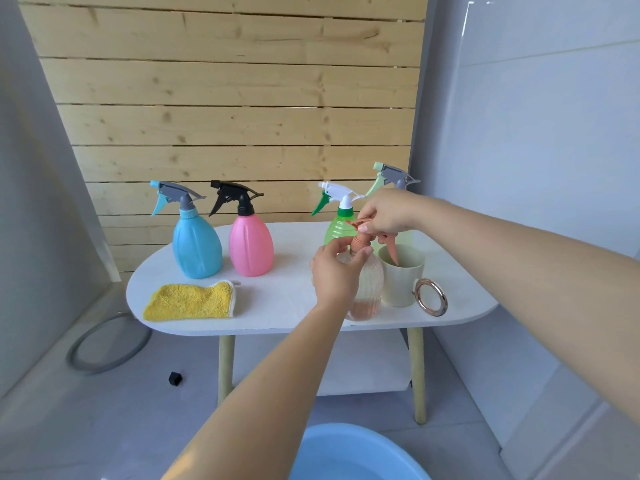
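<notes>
The fingers (363,253) of the left hand (337,271) are curled round the neck of the clear bottle (369,289). The right hand (384,213) pinches the brown spray head (392,251) on top of it. The bottle stands on the table (277,306) near the front edge, just beside a cream cup (398,285). I judge that the step is turning the spray head on its thread, but I cannot tell whether on or off. The next move needs a firm left grip while the right hand twists.

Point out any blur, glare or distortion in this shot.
Head view: wide lens bows lines near the edges; glare streaks the right wall up top; the grey hose on the floor is smeared; the clear bottle in the left hand looks soft.
</notes>
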`<state>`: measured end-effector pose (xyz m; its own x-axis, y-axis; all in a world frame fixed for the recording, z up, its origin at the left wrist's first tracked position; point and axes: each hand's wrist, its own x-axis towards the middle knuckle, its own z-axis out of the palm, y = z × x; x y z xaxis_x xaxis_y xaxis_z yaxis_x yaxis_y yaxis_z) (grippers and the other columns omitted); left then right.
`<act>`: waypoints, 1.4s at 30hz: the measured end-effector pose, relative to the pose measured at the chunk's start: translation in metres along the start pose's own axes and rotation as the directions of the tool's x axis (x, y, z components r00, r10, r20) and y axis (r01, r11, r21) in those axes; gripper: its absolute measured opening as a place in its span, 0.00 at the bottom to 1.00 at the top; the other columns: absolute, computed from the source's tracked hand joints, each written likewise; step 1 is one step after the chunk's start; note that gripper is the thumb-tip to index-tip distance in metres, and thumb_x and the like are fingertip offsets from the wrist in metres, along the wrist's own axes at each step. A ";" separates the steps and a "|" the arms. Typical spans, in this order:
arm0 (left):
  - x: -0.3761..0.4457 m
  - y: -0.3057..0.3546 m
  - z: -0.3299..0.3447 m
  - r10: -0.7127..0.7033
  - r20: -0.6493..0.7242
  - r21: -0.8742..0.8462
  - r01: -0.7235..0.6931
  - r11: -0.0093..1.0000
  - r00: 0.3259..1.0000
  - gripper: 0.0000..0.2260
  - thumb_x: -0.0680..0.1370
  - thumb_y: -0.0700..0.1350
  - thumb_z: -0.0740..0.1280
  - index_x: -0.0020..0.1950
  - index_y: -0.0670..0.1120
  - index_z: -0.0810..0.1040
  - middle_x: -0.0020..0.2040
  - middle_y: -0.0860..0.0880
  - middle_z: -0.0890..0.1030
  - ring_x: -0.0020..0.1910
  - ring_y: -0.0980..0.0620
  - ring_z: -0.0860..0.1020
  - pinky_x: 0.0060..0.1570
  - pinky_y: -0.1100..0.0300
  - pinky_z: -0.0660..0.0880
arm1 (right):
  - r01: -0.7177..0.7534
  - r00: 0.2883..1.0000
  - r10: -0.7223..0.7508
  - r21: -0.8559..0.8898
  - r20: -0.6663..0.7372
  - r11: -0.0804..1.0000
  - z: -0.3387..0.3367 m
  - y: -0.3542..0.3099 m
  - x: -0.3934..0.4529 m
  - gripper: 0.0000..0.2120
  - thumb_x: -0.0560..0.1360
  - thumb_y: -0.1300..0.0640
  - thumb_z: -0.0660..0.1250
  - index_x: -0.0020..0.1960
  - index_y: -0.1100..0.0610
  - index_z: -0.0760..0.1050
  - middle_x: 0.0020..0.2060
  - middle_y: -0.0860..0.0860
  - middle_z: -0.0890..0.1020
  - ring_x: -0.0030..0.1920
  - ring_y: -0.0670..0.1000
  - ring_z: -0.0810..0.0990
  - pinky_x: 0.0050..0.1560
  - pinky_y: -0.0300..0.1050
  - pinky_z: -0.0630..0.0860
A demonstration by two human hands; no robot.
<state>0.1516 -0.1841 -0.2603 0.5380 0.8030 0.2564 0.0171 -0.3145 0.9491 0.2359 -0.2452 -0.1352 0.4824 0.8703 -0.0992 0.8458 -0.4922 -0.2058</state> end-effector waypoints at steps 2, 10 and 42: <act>0.000 -0.002 0.001 0.020 0.003 -0.028 -0.020 0.999 1.000 0.09 0.73 0.52 0.71 0.51 0.52 0.78 0.51 0.54 0.80 0.55 0.54 0.75 0.51 0.63 0.71 | 0.019 1.000 -0.018 -0.066 0.008 0.998 -0.003 -0.005 -0.001 0.12 0.80 0.55 0.59 0.53 0.61 0.78 0.36 0.52 0.81 0.41 0.51 0.81 0.41 0.40 0.71; -0.004 -0.015 0.004 0.147 -0.035 -0.013 -0.147 0.989 0.989 0.12 0.76 0.50 0.69 0.56 0.46 0.77 0.53 0.52 0.80 0.56 0.53 0.74 0.53 0.62 0.69 | 0.080 0.994 -0.093 -0.197 -0.056 0.977 0.006 -0.011 0.005 0.15 0.80 0.52 0.59 0.64 0.52 0.75 0.49 0.55 0.84 0.32 0.43 0.73 0.40 0.39 0.70; -0.015 -0.046 -0.010 0.024 0.221 -0.060 -0.011 0.998 0.975 0.40 0.67 0.53 0.78 0.73 0.54 0.60 0.70 0.57 0.65 0.70 0.57 0.63 0.64 0.60 0.65 | 0.107 0.952 -0.092 -0.037 0.291 0.994 -0.037 -0.015 -0.024 0.15 0.79 0.63 0.61 0.64 0.58 0.75 0.55 0.47 0.81 0.57 0.45 0.77 0.59 0.32 0.70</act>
<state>0.1342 -0.1763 -0.3062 0.7115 0.6633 0.2320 -0.0395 -0.2918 0.9557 0.2200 -0.2595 -0.0941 0.3155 0.8784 -0.3589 0.9005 -0.3965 -0.1789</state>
